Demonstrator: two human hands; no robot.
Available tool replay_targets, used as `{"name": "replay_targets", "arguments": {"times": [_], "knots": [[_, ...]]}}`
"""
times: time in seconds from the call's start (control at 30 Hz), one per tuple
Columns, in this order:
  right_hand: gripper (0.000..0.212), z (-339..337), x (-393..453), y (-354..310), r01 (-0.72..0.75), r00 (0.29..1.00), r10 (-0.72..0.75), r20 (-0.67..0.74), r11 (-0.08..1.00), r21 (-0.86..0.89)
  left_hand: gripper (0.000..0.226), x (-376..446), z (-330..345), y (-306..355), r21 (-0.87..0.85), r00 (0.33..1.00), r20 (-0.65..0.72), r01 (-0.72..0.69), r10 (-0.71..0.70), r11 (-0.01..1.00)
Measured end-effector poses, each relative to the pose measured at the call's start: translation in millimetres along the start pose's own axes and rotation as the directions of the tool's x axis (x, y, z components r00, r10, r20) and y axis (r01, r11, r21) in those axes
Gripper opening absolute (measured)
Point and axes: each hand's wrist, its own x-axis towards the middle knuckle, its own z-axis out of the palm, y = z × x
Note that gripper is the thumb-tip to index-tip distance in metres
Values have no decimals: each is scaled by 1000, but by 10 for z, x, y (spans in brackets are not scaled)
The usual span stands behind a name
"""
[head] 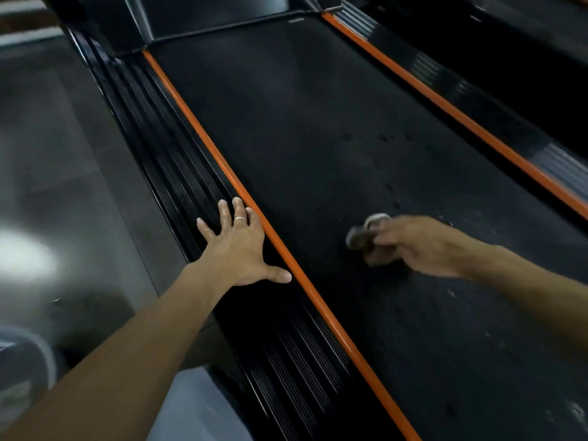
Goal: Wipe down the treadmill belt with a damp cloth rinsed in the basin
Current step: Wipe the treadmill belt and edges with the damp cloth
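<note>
Wiping under way, judged about mid-task. Right hand (420, 246), blurred, fingers curled around a bunched damp cloth (366, 232) pressed on the treadmill belt (302, 122) mid-width. Specks show near and beyond the cloth; far belt looks unwiped. Left hand (235, 246) rests flat, fingers spread, on ribbed side rail (178, 173) beside orange trim (203, 138). Glossy grey floor (57, 154). Basin not identifiable.

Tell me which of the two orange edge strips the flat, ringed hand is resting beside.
The left orange strip, between the ribbed side rail and the belt. The left hand lies flat on that rail; the right orange strip runs along the belt's far side.
</note>
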Motion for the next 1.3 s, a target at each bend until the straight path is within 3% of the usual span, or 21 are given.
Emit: {"name": "replay_targets", "arguments": {"times": [0.1,0.17,0.23,0.37,0.47,0.57,0.63,0.73,0.83,0.9,0.97,1.07,1.17,1.23,1.3], "knots": [[43,-99,569,-142,-66,966,79,-248,996,63,140,12,15,-9,-7,1000,-13,-2,2,1000],[46,105,954,-457,-63,970,80,-230,995,80,140,9,27,-22,-13,1000,-28,-6,6,1000],[53,411,1102,-666,-74,985,70,-158,997,-18,140,8,42,-39,-8,999,-41,-15,15,1000],[65,676,638,-312,-92,969,63,-240,989,-115,140,0,56,-67,-12,999,-46,-24,23,1000],[55,766,66,131,-339,891,313,-328,941,-24,140,7,63,-64,-17,999,-38,-18,18,1000],[51,572,-254,278,-540,809,538,-237,839,66,140,8,51,-55,-23,999,-45,-16,15,1000],[45,479,-57,139,-497,814,511,-275,859,125,140,3,51,-46,-29,998,-53,-21,19,999],[54,579,679,-317,-155,914,222,-341,965,212,137,-20,70,-54,-29,996,-89,-19,17,999],[54,652,1024,-712,-141,960,163,-227,984,112,126,-89,139,-53,-8,986,-160,-37,36,999],[53,710,821,-573,-168,936,189,-297,981,96,118,-135,190,-55,-11,981,-188,-55,52,998],[55,803,430,-275,-286,872,314,-376,950,128,110,-162,218,-54,-8,977,-195,-82,79,997],[49,764,-154,103,-615,723,636,-268,770,170,104,-134,203,-56,0,976,-184,-122,120,993],[42,573,-330,67,-710,651,731,-203,682,175,102,-138,162,-26,9,978,-171,-124,124,992],[44,510,-98,-171,-614,707,647,-287,762,206,102,-199,167,55,2,974,-194,-119,117,993],[49,567,284,-481,-426,821,470,-325,883,200,107,-316,241,188,-22,972,-200,-131,125,991]]}}
